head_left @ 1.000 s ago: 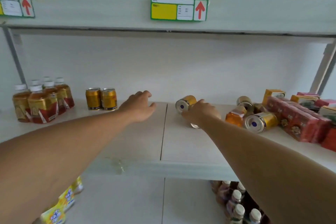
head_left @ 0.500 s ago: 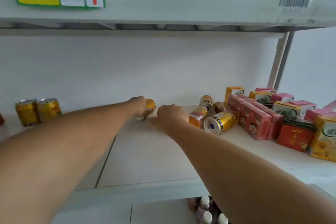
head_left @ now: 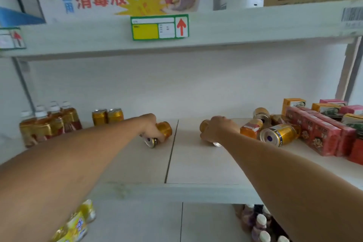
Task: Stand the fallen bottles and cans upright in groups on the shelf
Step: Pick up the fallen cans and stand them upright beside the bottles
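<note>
My left hand (head_left: 150, 128) grips a gold can (head_left: 164, 130) lying on its side on the white shelf (head_left: 186, 165), near the middle seam. My right hand (head_left: 219, 130) covers a second fallen gold can (head_left: 204, 124), mostly hidden under the palm. Two gold cans (head_left: 108, 116) stand upright at the back left beside a group of upright tea bottles (head_left: 49, 121). To the right lie a fallen gold can (head_left: 279, 134), another fallen can (head_left: 261, 115) behind it, and a small fallen orange bottle (head_left: 251, 128).
Red and orange drink cartons (head_left: 322, 129) fill the shelf's right end. A price label (head_left: 159, 27) hangs on the upper shelf edge. Below are yellow-labelled bottles (head_left: 76, 224) at left and white-capped bottles (head_left: 259, 226) at right.
My left hand has closed on a fallen gold can and drawn it left of the seam. My right hand stays over the other can. The camera swung right, then back left.
</note>
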{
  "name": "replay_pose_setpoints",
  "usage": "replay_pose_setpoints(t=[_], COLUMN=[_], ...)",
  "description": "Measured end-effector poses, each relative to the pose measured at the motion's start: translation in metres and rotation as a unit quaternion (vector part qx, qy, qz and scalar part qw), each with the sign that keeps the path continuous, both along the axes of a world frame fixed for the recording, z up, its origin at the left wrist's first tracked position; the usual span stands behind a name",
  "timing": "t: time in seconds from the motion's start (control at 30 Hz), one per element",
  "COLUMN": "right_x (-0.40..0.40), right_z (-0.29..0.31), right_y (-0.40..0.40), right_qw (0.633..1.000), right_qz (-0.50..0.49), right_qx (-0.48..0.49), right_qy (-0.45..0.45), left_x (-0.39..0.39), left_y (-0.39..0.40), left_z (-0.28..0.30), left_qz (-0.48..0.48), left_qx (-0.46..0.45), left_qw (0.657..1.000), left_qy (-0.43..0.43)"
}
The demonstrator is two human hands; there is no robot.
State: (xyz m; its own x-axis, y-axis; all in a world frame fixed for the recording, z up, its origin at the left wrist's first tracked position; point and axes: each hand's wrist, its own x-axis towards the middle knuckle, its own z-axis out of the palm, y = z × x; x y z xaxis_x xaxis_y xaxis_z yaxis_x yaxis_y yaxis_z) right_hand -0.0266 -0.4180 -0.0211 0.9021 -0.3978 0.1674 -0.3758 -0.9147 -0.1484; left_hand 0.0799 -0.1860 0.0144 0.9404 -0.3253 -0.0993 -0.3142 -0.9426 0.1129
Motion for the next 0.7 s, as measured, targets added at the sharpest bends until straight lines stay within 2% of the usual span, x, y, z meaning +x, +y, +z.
replay_pose_setpoints(t=[0.07,0.13,0.2,0.4,0.47,0.6,0.7], right_x=[-0.001,-0.002,-0.002,-0.011,-0.016,-0.026,-0.03], right_z=[0.001,0.004,0.007,0.0,-0.002,-0.009,-0.007], right_y=[0.009,0.024,0.042,0.108,0.129,0.163,0.178], right_qw=[0.994,0.968,0.939,0.893,0.881,0.876,0.874], right_qz=[-0.024,-0.049,-0.053,0.0,0.011,0.033,0.087], right_qx=[0.103,0.238,0.319,0.384,0.406,0.411,0.412], right_qy=[-0.023,-0.068,-0.119,-0.235,-0.242,-0.253,-0.242], left_x=[-0.006,-0.014,-0.022,-0.042,-0.049,-0.062,-0.071], left_y=[0.035,0.069,0.101,0.18,0.205,0.245,0.266], left_z=[-0.005,-0.012,-0.018,-0.04,-0.047,-0.054,-0.05], left_qz=[0.005,0.021,0.038,0.084,0.103,0.114,0.13], left_qx=[-0.058,-0.14,-0.222,-0.444,-0.464,-0.454,-0.453], left_qw=[0.998,0.99,0.974,0.889,0.876,0.876,0.873], left_qy=[-0.014,-0.025,-0.034,-0.067,-0.084,-0.118,-0.123])
